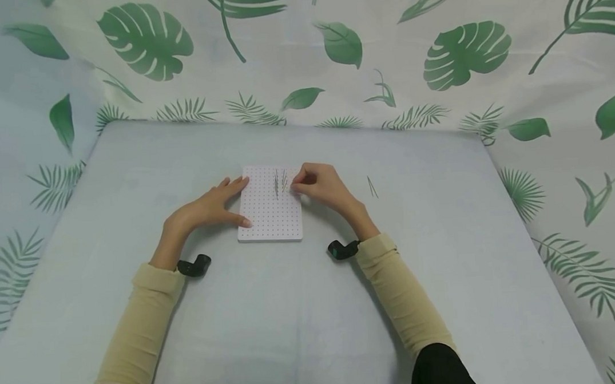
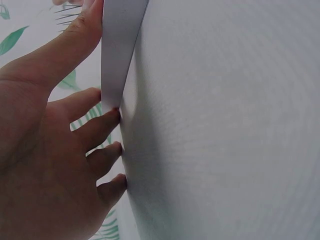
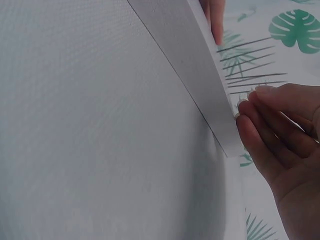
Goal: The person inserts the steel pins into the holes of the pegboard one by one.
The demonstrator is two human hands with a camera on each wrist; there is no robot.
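Observation:
A white pegboard [image 1: 271,219] with rows of small holes lies flat on the table. Several thin dark pins [image 1: 276,185] stand upright in its upper part; the right wrist view shows these pins [image 3: 247,62] side-on. Along the board's left edge rests my left hand [image 1: 205,211], thumb on the near part and straight fingers spread at the far part. My right hand [image 1: 322,185] is over the board's right edge, thumb and fingertips brought together in a pinch at a thin pin, which they mostly hide. To the right, a few loose pins [image 1: 372,187] lie on the table.
A pale cloth covers the table [image 1: 272,325]. Behind it hangs a white backdrop [image 1: 280,38] printed with green leaves. Black wrist cameras [image 1: 194,266] stick out inward from both cuffs, low over the cloth.

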